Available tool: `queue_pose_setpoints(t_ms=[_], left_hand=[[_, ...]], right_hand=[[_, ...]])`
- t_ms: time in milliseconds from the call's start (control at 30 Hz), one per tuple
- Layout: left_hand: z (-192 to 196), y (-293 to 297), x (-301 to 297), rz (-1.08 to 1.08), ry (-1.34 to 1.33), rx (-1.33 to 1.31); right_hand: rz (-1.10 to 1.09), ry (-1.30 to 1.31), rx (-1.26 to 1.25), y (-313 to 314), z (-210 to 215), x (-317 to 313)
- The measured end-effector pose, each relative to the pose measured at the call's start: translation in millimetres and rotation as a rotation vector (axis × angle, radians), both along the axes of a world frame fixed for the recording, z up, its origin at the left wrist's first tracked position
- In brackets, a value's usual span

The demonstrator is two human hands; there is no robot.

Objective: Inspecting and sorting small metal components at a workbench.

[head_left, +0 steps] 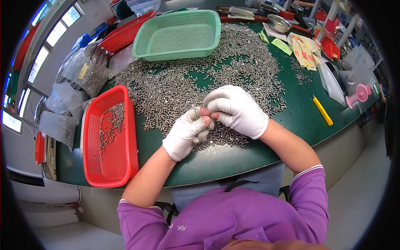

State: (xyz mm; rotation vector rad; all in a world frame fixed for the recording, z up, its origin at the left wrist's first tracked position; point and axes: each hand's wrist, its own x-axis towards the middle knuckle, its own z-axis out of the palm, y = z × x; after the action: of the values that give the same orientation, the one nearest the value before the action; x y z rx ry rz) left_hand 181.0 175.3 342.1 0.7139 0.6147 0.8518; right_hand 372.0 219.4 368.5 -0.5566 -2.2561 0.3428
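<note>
A wide spread of small silvery metal pieces (175, 87), cylinder-like in shape, covers the green tabletop (233, 162). Over its near part my two hands meet, both in white gloves that leave some fingertips bare. My left hand (183, 135) is closed, thumb and fingers pinched together. My right hand (241, 110) also pinches, its fingertips touching those of the left. Whatever lies between the fingertips is too small or hidden to make out. Just below the hands sits a darker cluster of metal pieces (227, 136).
Left of my hands stands a red plastic basket (110, 168) with some pieces inside. A pale green basket (179, 37) rests on the far part of the spread. Filled clear bags (91, 75) line the left. To the right lie a yellow cutter (322, 111) and a pink fan (362, 92).
</note>
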Motion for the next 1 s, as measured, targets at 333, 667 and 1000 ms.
queue_pose_setpoints(t_ms=[333, 667, 1000], left_hand=[[1, 2, 0, 0.036, 0.023, -0.028], [1, 3, -3, -0.012, -0.052, -0.02], [-1, 3, -2, -0.023, -0.035, -0.03]], right_hand=[[-0.329, -0.282, -0.103, 17, -25, 14], [-0.219, 0.026, -0.026, 13, -12, 6], [-0.061, 0.098, 0.051, 5, -7, -3]])
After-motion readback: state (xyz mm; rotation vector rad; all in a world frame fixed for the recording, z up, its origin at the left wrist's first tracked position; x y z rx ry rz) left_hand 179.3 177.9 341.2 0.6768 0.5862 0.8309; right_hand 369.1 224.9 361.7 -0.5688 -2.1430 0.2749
